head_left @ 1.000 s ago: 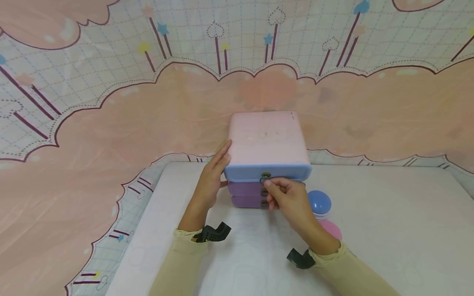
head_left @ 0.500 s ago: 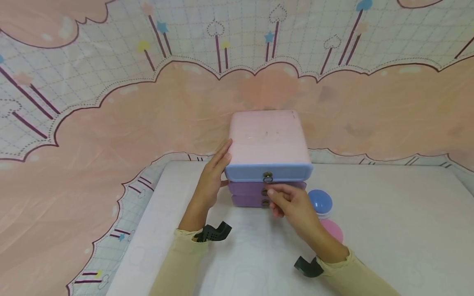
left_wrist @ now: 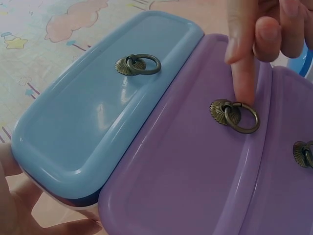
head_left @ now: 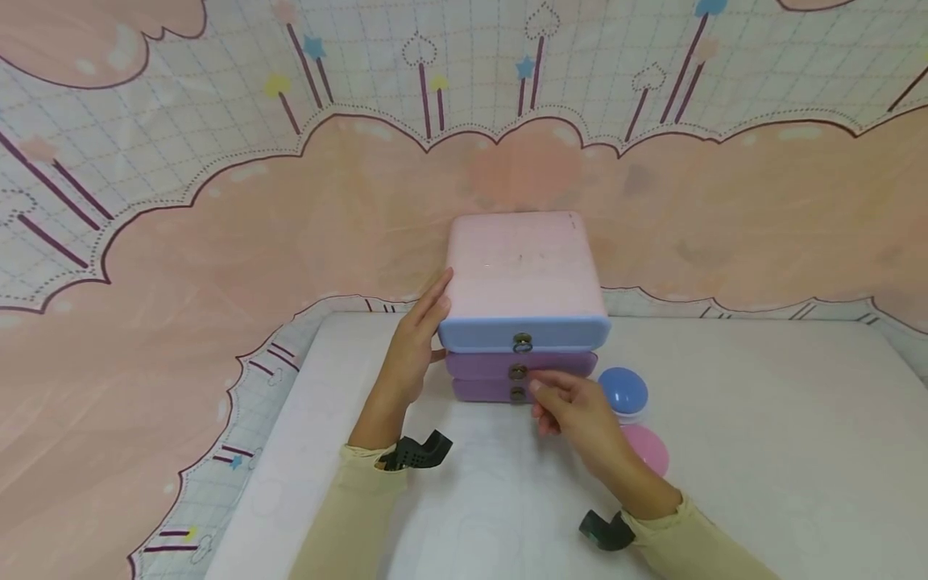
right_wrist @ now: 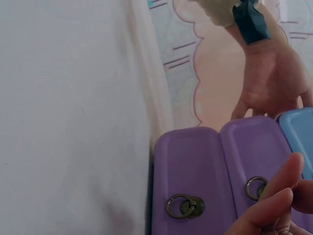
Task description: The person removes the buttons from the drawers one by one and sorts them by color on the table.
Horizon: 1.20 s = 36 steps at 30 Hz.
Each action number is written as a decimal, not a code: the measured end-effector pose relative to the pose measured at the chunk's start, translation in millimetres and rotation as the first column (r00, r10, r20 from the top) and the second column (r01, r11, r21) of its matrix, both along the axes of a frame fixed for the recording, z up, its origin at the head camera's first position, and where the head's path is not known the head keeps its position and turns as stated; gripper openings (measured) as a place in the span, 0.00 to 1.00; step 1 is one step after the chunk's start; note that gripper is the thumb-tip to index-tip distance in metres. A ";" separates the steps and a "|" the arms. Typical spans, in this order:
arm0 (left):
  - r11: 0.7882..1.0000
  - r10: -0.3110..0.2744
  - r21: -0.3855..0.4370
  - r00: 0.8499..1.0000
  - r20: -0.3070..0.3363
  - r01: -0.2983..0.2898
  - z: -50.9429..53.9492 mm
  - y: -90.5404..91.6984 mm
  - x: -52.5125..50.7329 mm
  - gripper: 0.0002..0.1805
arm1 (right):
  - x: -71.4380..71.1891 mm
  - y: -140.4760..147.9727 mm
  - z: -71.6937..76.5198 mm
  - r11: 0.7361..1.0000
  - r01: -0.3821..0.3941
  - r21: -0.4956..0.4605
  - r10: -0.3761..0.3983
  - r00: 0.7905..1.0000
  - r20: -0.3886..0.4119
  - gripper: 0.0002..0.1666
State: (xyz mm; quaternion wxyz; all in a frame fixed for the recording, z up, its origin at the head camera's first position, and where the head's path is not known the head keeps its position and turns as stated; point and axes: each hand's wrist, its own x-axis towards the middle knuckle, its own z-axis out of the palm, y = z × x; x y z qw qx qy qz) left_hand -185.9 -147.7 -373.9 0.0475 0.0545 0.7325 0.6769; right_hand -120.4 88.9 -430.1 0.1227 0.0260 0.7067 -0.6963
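Note:
A small drawer chest (head_left: 524,266) with a pink top stands on the white table. Its top drawer (head_left: 474,335) is blue; the two below are purple, each with a brass ring pull. My left hand (head_left: 413,354) lies along the chest's left side, fingers extended. My right hand (head_left: 580,407) is at the middle drawer (left_wrist: 181,142). In the left wrist view its straight index finger touches that drawer's ring pull (left_wrist: 244,119), the other fingers bent. The blue drawer's ring pull (left_wrist: 145,64) hangs free. All drawers look closed.
Beside the chest's right front stand a blue-topped round container (head_left: 623,391) and a pink round thing (head_left: 645,449), partly hidden by my right forearm. A patterned cloth (head_left: 348,217) hangs behind the white table (head_left: 761,435).
My right hand has let go of the blue drawer's ring pull and moved down and slightly right to the middle drawer's ring. My left hand has stayed on the chest's side.

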 end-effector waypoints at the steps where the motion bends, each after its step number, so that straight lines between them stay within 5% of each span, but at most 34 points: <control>1: 1.000 0.000 0.000 1.000 0.000 0.000 -0.1 -0.1 0.0 0.27 | -0.7 -1.1 -1.0 1.000 0.003 -0.001 -0.003 1.000 0.005 0.21; 18: 1.000 0.003 0.008 1.000 -0.001 -0.003 0.8 -0.3 0.8 0.26 | -8.5 -27.2 -9.3 0.997 0.079 0.010 -0.079 0.997 -0.005 0.14; 36: 1.000 -0.001 0.001 1.000 -0.002 0.001 1.2 0.2 -0.1 0.26 | -3.9 -19.0 -9.0 0.983 0.001 0.186 0.017 0.995 -0.094 0.12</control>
